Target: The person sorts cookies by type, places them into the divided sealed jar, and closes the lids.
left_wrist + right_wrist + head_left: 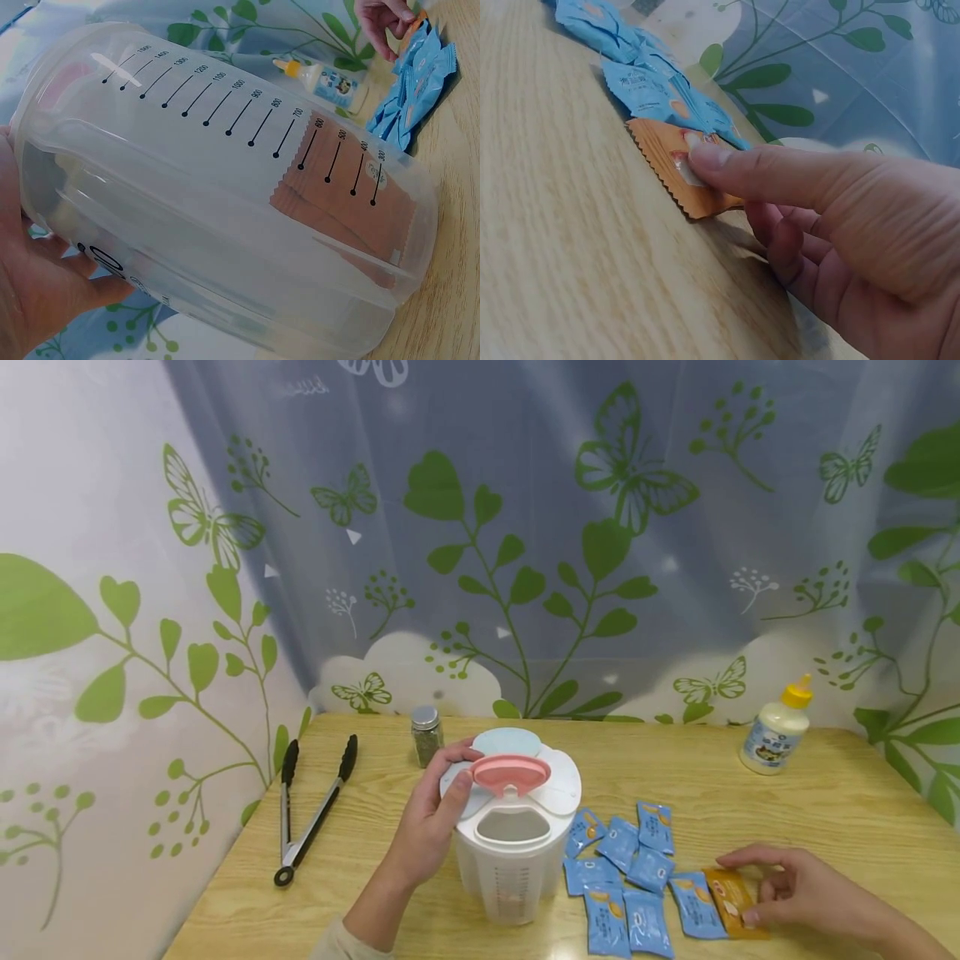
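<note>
A clear plastic storage container (514, 881) with a white lid stands mid-table, scale marks down its side. Its pink flap (510, 772) is raised behind an opening in the lid; a light-blue flap lies farther back. My left hand (435, 818) grips the container by the lid's left rim, thumb on top. Through the wall in the left wrist view, an orange-brown packet (352, 202) lies at the container's bottom. On the right, my right hand (810, 893) pinches another orange packet (682, 176), thumb on its face, beside a blue packet (697, 906).
Several blue packets (618, 843) lie between the container and my right hand. Behind the container is a small spice jar (427, 739). Spread tongs (303, 835) lie at left, and a yellow-capped bottle (772, 735) stands at back right. A printed curtain (525, 610) borders the table.
</note>
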`<state>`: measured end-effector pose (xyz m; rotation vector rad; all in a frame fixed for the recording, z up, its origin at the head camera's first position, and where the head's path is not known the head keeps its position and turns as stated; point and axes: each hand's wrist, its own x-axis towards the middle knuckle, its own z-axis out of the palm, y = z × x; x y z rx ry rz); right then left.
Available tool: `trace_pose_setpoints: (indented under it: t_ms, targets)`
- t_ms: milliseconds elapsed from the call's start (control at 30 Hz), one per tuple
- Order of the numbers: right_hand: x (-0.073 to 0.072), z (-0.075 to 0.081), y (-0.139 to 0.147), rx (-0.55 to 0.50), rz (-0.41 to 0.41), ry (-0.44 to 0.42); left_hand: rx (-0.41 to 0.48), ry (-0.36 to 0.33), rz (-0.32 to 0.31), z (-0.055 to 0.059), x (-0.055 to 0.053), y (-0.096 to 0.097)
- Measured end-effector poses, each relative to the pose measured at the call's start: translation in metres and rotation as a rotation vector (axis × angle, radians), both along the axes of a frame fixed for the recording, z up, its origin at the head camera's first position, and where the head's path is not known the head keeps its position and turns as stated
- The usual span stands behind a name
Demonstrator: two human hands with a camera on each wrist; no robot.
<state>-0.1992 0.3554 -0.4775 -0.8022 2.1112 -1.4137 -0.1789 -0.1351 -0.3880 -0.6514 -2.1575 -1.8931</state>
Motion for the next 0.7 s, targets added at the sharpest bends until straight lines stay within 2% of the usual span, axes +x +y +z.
trace_pose_setpoints:
  t_ms: [200, 367, 500, 700]
  targets:
    - [-0.0005, -0.0028, -0.0011, 0.034, -0.018, 0.113, -0.005, 0.002, 0.0, 0.0002, 0.0, -0.0001]
    - [-0.0015, -0.0031, -0.0038, 0.029, -0.015, 0.155, -0.003, 0.004, -0.001, 0.0002, 0.0001, -0.0001]
    - [-0.0021, -0.003, -0.0041, 0.023, -0.015, 0.128, -0.002, 0.005, -0.001, -0.0002, -0.0001, -0.0001]
    - [-0.0008, -0.0001, -0.0055, 0.091, -0.064, 0.088, -0.005, 0.004, 0.002, -0.0011, -0.0006, -0.0002]
